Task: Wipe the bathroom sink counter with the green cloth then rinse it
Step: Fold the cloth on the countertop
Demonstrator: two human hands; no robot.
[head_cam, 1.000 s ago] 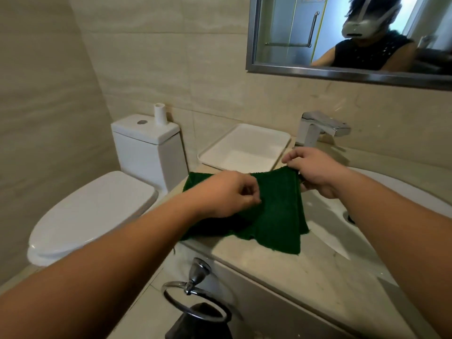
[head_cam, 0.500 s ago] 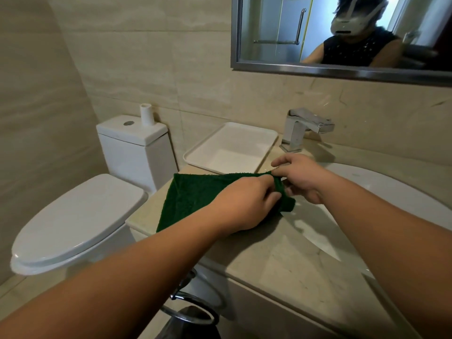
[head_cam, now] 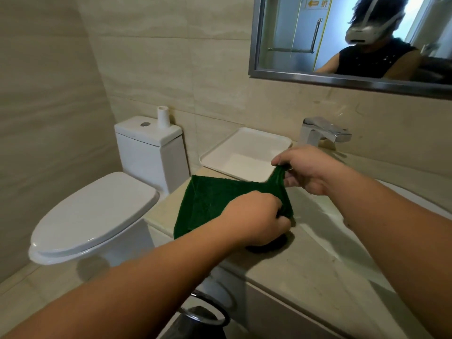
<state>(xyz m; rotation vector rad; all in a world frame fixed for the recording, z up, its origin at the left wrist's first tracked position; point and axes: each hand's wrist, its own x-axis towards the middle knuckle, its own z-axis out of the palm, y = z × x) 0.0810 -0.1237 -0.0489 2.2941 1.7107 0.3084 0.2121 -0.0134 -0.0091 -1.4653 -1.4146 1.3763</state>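
Both of your hands have hold of the green cloth (head_cam: 215, 199). Your right hand (head_cam: 305, 170) pinches one corner between thumb and fingers and holds it raised, just in front of the white tray's (head_cam: 247, 155) near right corner. Your left hand (head_cam: 254, 221) is curled round a bunched fold lower down, nearer to you than the tray, low over the counter (head_cam: 318, 270). Between the two grips the cloth runs as a short taut ridge, rising from your left hand up to your right.

The rest of the fabric spreads out to the left of your left hand and lies on the counter directly in front of the tray. Its far edge sits close against the tray's front rim, though whether they touch cannot be told. Its near left corner reaches the counter's front edge.

To the right of the tray stands the chrome faucet (head_cam: 322, 133), behind your right hand. The white basin (head_cam: 411, 195) lies to the tray's right, beyond your right forearm. Left of the tray, past the counter's end, is the toilet (head_cam: 97, 211) with its lid down.
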